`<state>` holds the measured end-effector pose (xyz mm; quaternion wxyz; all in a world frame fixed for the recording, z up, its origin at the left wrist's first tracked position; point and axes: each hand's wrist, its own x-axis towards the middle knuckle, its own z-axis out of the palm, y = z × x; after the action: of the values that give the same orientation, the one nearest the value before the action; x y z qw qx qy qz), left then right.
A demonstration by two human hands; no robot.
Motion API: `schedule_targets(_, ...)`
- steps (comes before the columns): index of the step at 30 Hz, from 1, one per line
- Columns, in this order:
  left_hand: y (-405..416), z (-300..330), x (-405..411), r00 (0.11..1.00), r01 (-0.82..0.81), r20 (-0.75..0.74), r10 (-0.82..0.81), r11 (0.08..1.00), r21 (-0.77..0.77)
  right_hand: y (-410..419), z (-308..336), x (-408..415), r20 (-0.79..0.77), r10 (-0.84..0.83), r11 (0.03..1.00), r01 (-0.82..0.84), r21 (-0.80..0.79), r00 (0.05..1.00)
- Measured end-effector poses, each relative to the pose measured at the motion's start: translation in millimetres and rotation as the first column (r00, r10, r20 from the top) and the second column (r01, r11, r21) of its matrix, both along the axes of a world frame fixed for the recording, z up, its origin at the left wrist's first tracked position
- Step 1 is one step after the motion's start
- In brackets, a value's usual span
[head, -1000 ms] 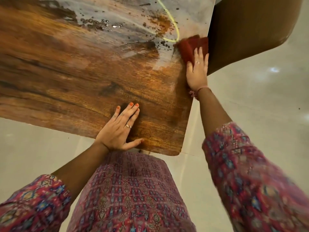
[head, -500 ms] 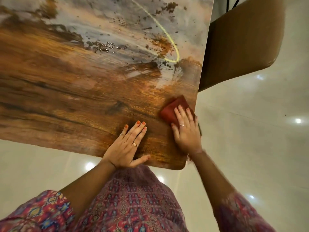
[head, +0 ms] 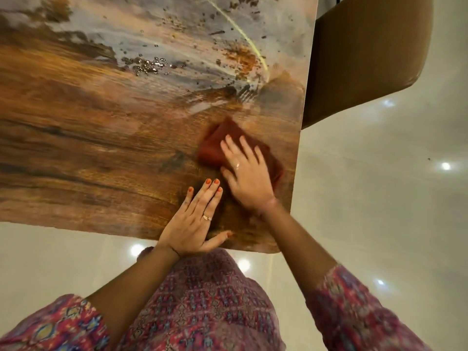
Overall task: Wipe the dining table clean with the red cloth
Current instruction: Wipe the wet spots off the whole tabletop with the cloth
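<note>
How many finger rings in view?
2. One ring on the left hand, which lies flat on the table. One ring on the right hand, pressing the red cloth. Fingers' undersides are hidden; more unlikely.

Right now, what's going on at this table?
A person is wiping a wood-grain dining table. Their right hand presses a folded red cloth flat near the table's right edge, while the left hand rests flat on the near edge. Brown specks and wet droplets remain farther up the tabletop. A tan chair stands beside the table.
</note>
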<state>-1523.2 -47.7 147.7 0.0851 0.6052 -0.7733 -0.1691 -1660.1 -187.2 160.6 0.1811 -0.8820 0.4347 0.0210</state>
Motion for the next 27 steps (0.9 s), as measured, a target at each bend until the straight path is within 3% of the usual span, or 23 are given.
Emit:
schedule_targets(2, 0, 0, -1, 1.000, -0.008, -0.011, 0.007, 1.000, -0.023, 22, -1, -14, -0.015, 0.121, 0.992, -0.120, 0.048, 0.993)
schedule_targets(7, 0, -2, -2, 1.000, -0.018, -0.022, 0.018, 0.999, -0.032, -43, 5, -25, -0.036, 0.325, 0.945, -0.323, 0.047, 0.945)
schedule_targets(9, 0, -2, -3, 0.999, -0.027, -0.037, 0.026, 0.999, -0.029, -87, 4, -17, -0.027, 0.230, 0.973, -0.229, 0.027, 0.973)
schedule_targets(11, 0, -2, -2, 0.998, -0.034, -0.045, 0.033, 0.999, -0.022, -132, 4, 0, -0.035, 0.034, 0.999, -0.034, -0.015, 0.999)
schedule_targets(15, 0, 1, -3, 0.999, -0.040, -0.025, 0.040, 0.999, -0.001, -182, 7, 34, -0.047, -0.357, 0.934, 0.355, -0.044, 0.933)
schedule_targets(17, 0, 2, -1, 0.998, -0.050, -0.041, 0.050, 0.999, -0.003, -161, 6, 51, -0.032, -0.391, 0.920, 0.389, -0.053, 0.920)
schedule_targets(19, 0, 1, 1, 0.996, -0.054, -0.072, 0.051, 0.998, -0.033, -114, 4, 54, 0.016, -0.232, 0.971, 0.232, -0.050, 0.973)
schedule_targets(21, -1, 1, 2, 0.991, -0.076, -0.115, 0.068, 0.995, -0.062, -55, 3, 37, 0.048, 0.094, 0.996, -0.094, -0.014, 0.994)
schedule_targets(24, 1, 2, 6, 0.978, -0.125, -0.182, 0.105, 0.987, -0.100, -37, 8, -2, 0.052, 0.554, 0.826, -0.557, 0.084, 0.831)
schedule_targets(26, 0, 3, 13, 0.973, -0.139, -0.198, 0.116, 0.985, -0.107, -85, 12, -14, 0.079, 0.688, 0.715, -0.692, 0.097, 0.722)
schedule_targets(27, 0, 3, 18, 0.973, -0.143, -0.199, 0.119, 0.984, -0.109, -115, 13, -15, 0.070, 0.674, 0.731, -0.678, 0.083, 0.735)
